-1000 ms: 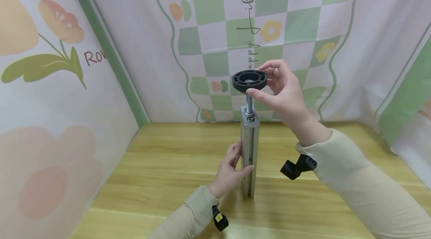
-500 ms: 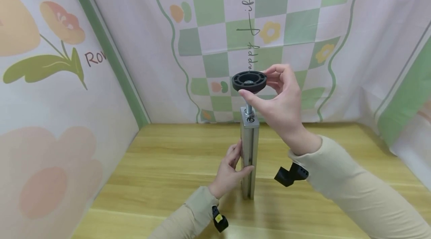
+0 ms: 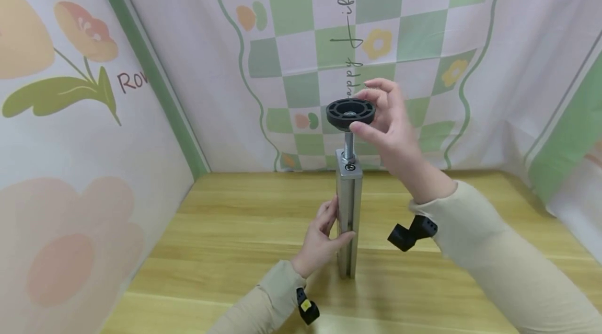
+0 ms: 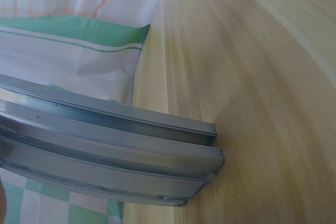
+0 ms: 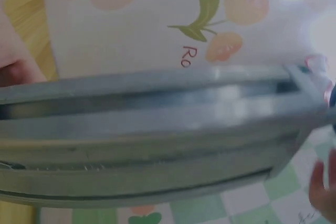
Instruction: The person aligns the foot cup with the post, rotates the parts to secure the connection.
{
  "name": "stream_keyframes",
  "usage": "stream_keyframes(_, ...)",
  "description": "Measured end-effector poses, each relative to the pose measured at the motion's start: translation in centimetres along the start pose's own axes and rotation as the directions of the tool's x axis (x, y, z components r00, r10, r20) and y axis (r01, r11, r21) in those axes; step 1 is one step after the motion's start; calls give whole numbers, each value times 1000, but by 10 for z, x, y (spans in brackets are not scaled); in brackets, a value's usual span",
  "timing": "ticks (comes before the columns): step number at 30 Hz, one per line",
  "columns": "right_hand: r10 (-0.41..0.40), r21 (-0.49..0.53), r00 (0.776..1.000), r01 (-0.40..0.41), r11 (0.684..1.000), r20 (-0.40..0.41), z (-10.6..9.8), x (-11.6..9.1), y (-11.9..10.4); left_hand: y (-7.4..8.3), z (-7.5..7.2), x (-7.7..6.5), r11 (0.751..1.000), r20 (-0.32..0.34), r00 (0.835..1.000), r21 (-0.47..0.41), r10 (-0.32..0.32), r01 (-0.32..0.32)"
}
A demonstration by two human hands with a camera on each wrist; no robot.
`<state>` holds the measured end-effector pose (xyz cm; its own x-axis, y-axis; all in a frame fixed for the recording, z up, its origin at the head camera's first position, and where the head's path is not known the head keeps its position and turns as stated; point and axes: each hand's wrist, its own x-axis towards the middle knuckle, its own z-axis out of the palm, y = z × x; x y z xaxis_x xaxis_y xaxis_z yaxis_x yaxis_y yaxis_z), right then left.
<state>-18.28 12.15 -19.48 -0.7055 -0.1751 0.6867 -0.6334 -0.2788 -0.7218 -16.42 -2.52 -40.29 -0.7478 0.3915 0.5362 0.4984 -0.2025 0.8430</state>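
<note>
An aluminium profile (image 3: pixel 347 203) with grooved sides stands upright on the wooden table (image 3: pixel 235 214). Around its lower half, my left hand (image 3: pixel 320 245) grips it between thumb and fingers. A threaded rod (image 3: pixel 348 145) rises from the metal end plate (image 3: pixel 345 171) and carries a round black levelling foot (image 3: pixel 350 121). My right hand (image 3: pixel 397 133) holds the foot's right side, thumb at the front rim and fingers behind, the index finger raised. In the left wrist view the profile's lower end (image 4: pixel 131 142) meets the tabletop. The right wrist view shows its grooved length (image 5: pixel 157 114) close up.
Behind the table hangs a checked green and white curtain (image 3: pixel 291 10); a flower-print curtain (image 3: pixel 155 193) closes off the left side. A black camera mount sits on the right wrist (image 3: pixel 414 232), and another on the left wrist (image 3: pixel 307 305).
My right hand moved left around the foot's front, then back to the right, with its index finger lifting. The left hand and the profile stay in place.
</note>
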Motion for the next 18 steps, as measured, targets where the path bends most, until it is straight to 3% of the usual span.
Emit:
stream_keyframes(3,98,214,979,-136,967,178,-11,7,6,-1,0,0,1000,3,1000,1,5,-5)
stream_keyframes(8,132,365,899,-298,882,417,-20,15,11,-1,0,-1,1000,4,1000,9,9,-9)
stream_keyframes(15,30,544,821,-404,736,570,-19,21,18,0,-1,0,1000,-1,1000,7,-3,3)
stream_keyframes(18,5,569,813,-412,712,583,-19,21,21,1,-1,0,1000,-3,1000,8,-5,5)
